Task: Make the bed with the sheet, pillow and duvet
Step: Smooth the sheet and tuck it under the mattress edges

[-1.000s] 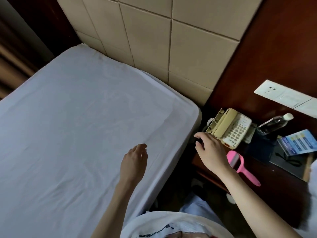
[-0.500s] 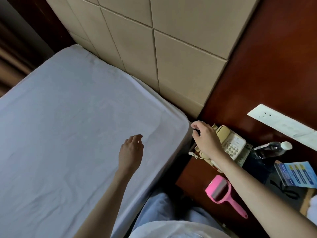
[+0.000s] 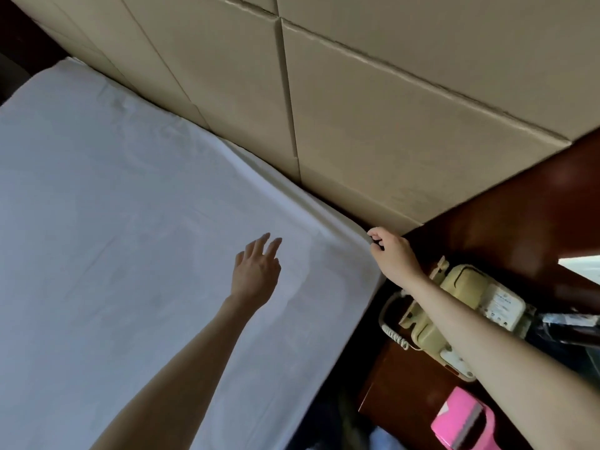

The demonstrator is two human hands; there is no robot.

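Already the white sheet (image 3: pixel 130 222) lies spread flat over the mattress, and the right hand (image 3: pixel 394 254) pinches its corner where the bed meets the padded headboard (image 3: pixel 389 125), probably to pull it taut and tuck it. Meanwhile the left hand (image 3: pixel 256 271) hovers over the sheet with fingers straight and spread, holding nothing, likely ready to smooth; no pillow or duvet shows.

Both forearms are bare, no sleeves showing; left hand (image 3: pixel 256 271) and right hand (image 3: pixel 394 254) wear no rings or gloves.
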